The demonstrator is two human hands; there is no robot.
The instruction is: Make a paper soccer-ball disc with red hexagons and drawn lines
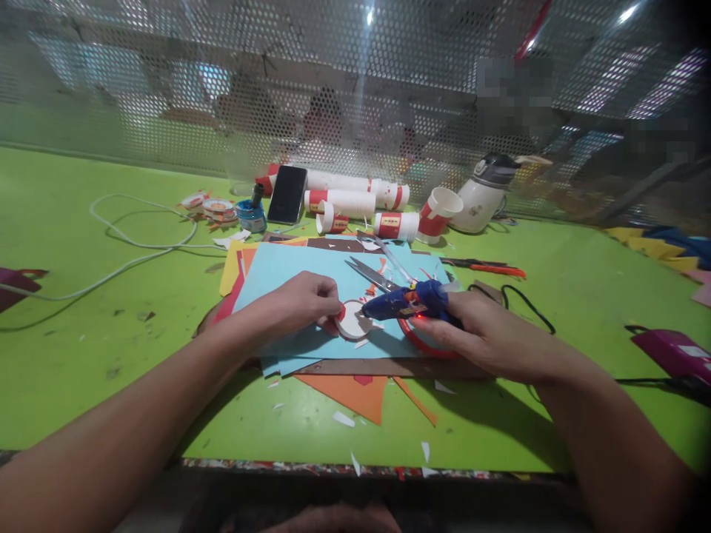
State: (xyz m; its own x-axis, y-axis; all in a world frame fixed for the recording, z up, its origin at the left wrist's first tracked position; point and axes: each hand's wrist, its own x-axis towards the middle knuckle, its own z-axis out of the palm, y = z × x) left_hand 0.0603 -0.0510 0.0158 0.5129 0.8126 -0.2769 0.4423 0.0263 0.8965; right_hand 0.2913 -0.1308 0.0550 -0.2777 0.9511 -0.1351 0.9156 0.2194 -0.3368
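I have my left hand (319,300) pinching a white disc (356,326) over light blue paper (278,275) on the green surface (144,363). The disc is round and plain-faced, thinly rimmed, with red showing by the fingertips. My right hand (481,329) wraps a dark blue glue gun (389,304), nozzle at the disc; whether they touch, I can't tell.

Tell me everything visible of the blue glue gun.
The blue plastic-looking glue gun has an orange patch on its side, a glowing red light below and a translucent piece behind. The right hand grips it roughly level, nozzle aimed left at the round white paper-looking disc; whether the tip touches is unclear.
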